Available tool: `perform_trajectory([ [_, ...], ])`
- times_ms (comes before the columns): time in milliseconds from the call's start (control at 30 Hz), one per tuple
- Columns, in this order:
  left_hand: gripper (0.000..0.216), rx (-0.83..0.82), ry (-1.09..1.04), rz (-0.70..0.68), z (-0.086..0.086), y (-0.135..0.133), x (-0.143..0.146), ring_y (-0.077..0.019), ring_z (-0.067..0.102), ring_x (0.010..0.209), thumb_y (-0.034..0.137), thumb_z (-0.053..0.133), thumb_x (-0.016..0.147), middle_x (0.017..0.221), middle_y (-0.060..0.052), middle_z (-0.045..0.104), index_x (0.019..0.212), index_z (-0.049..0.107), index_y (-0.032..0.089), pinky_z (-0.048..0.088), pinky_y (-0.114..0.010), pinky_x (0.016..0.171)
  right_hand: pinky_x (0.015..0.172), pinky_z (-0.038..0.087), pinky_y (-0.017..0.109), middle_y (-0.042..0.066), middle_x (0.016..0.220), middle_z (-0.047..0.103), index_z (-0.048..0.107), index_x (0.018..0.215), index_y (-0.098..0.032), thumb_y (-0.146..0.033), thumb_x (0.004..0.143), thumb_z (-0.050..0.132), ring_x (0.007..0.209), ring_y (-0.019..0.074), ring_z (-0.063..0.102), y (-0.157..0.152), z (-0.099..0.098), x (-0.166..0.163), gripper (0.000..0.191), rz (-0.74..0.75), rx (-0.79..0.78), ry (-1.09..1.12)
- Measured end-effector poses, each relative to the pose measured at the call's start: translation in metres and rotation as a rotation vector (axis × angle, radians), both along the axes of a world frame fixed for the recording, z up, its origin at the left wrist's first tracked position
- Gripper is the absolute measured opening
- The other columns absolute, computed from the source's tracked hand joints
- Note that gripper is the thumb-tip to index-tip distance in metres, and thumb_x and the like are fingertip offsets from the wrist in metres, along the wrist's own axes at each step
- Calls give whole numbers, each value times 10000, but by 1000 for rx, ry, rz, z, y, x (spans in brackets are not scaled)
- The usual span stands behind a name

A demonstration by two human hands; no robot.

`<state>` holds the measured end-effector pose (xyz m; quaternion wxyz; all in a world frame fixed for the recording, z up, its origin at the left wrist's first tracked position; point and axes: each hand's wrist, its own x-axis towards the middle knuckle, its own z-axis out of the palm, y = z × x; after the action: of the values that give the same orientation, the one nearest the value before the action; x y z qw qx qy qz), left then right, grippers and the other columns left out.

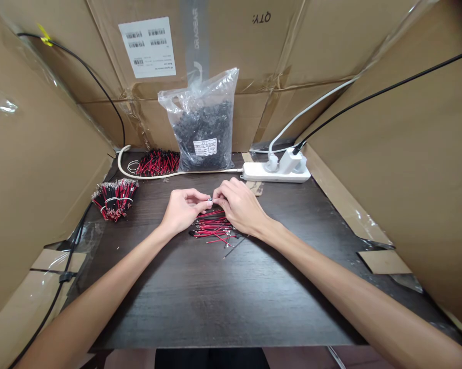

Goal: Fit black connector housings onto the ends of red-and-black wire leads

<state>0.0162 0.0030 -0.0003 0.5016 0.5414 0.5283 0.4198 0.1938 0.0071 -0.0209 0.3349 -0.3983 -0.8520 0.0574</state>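
Note:
Both hands meet above a loose pile of red and black wires point(212, 228) on the dark table point(223, 297). My left hand point(185, 207) pinches a small dark part point(210, 199) at its fingertips. Against that same part my right hand point(238, 205) is curled, its fingers closed; whether a wire is in them I cannot make out. The wire pile lies just beneath and between the two hands.
A clear bag of small black parts point(202, 125) stands at the back. Bundled red and black wires lie at back left point(158, 163) and far left point(114, 199). A white power strip point(275, 171) with plugs sits back right. Cardboard walls enclose the table.

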Motion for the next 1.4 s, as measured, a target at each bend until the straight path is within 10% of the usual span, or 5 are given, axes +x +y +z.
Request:
perform_trajectory([
  [1400, 221, 80, -96, -22, -3, 3, -3, -136, 654, 618, 198, 829, 596, 713, -46, 709, 747, 687, 124, 572, -269, 598, 744, 401, 358, 63, 857, 635, 594, 853, -197, -178, 958, 519, 816, 220, 525, 0, 5, 1, 131, -17, -72, 139],
])
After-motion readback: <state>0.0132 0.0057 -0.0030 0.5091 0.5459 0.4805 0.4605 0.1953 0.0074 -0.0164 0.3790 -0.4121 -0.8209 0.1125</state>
